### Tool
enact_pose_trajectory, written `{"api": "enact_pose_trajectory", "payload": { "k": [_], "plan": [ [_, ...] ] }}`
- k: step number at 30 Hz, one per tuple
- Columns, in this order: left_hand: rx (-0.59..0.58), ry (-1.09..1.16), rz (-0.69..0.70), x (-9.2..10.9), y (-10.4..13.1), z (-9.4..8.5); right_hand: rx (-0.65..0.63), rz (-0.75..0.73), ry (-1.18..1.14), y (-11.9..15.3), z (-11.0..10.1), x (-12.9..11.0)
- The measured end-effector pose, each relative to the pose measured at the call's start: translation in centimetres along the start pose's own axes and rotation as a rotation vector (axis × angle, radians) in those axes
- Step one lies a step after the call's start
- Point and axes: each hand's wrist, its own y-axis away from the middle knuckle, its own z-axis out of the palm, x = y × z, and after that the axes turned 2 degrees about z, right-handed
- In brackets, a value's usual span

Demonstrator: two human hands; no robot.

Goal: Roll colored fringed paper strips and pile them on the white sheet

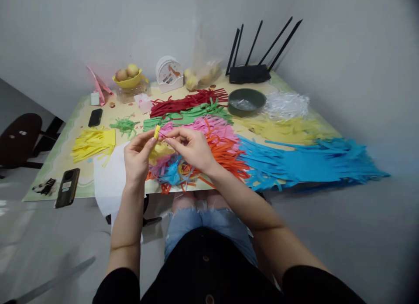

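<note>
My left hand (139, 153) pinches a small yellow piece (157, 131) upright between thumb and fingers. Close on its right, my right hand (191, 147) is closed on a thin dark strand (163, 135) that reaches the yellow piece. Both hands are above the table's front edge. Beneath and beside them lie fringed strips: pink (225, 136), orange (225, 155), green (190, 115) and dark red (186, 101). A blue fringed sheet (301, 162) spreads to the right, and a yellow fringed bundle (94, 142) lies left of my hands.
Two phones (67, 187) (95, 117) lie at the left. A dark green bowl (247, 101), white strands (286, 105) and a black router (249, 73) stand back right. A yellow fruit bowl (128, 82) is back left. White paper (111, 177) overhangs the front edge.
</note>
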Motion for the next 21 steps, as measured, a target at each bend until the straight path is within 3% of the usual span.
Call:
{"api": "enact_pose_trajectory", "payload": {
  "k": [10, 14, 19, 21],
  "plan": [
    [-0.007, -0.024, -0.017, -0.1, 0.2, 0.0, -0.004, 0.023, -0.001, -0.1, -0.2, 0.1],
    [-0.070, -0.210, 0.034, 0.5, 0.7, 0.1, -0.040, 0.081, -0.129, -0.3, -0.3, 0.3],
    [-0.192, -0.513, 0.181, 0.9, 1.2, -0.1, -0.221, 0.237, -0.335, -0.8, -0.1, 1.3],
    [-0.236, -0.604, 0.217, 0.6, 1.1, -0.3, -0.152, 0.237, -0.350, -1.0, -0.1, 1.7]
  ]
}}
